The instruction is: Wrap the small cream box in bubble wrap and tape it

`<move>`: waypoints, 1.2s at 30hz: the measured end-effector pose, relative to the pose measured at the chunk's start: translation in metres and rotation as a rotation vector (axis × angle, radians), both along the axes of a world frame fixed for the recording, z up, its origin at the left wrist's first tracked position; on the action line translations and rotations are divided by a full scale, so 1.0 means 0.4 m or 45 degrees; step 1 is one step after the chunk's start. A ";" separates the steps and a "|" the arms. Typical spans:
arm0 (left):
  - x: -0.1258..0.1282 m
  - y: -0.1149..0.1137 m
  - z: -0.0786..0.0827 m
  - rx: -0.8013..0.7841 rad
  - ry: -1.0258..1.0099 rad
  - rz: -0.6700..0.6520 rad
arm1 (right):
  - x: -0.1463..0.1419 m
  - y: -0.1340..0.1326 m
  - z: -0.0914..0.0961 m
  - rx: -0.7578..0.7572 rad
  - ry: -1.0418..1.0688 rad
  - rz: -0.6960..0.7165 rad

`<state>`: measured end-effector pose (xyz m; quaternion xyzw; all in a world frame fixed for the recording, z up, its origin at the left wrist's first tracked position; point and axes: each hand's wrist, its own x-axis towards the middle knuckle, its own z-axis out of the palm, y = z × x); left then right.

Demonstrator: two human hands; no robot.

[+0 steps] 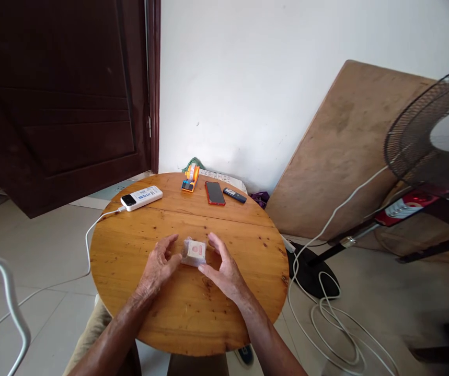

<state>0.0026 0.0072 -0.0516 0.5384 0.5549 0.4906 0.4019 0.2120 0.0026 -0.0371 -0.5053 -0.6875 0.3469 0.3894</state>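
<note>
A small box in clear plastic wrap [195,251], whitish with red print on top, lies on the round wooden table [130,250]. At its left side is my left hand [161,265], fingers curved and apart, with the thumb tip at the wrap's edge. My right hand [225,267] is on the other side, its thumb by the box's near right corner and its fingers spread. Neither hand is closed around the box. Whether the thumbs press on it or only lie beside it, I cannot tell.
Toward the table's far edge are a white power bank [146,197] with a cable, an orange tape dispenser [190,178], a red-edged phone [215,193] and a dark blue handheld device [234,195]. A standing fan [424,136] and loose white cable [334,324] are on the right.
</note>
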 end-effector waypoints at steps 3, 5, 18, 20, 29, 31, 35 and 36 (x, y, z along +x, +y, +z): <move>0.000 -0.002 -0.011 0.110 0.093 -0.071 | -0.003 0.002 -0.006 -0.017 -0.014 -0.005; 0.004 -0.003 -0.018 0.177 0.141 -0.144 | -0.009 0.003 -0.009 -0.006 -0.026 -0.019; 0.024 0.005 -0.022 0.130 0.062 -0.264 | -0.021 0.003 -0.012 -0.011 -0.051 -0.122; 0.021 0.004 -0.023 0.121 0.056 -0.260 | -0.021 0.003 -0.014 -0.024 -0.049 -0.119; 0.013 -0.006 -0.016 0.184 0.195 -0.210 | -0.022 -0.004 -0.010 -0.004 -0.098 -0.088; 0.013 -0.008 -0.011 0.221 0.214 -0.203 | -0.024 -0.004 -0.006 0.008 -0.114 -0.079; 0.013 -0.012 -0.004 0.154 0.161 -0.260 | -0.027 -0.005 0.002 -0.001 -0.135 -0.068; 0.013 -0.013 -0.003 0.128 0.146 -0.277 | -0.027 -0.007 0.006 -0.008 -0.138 -0.061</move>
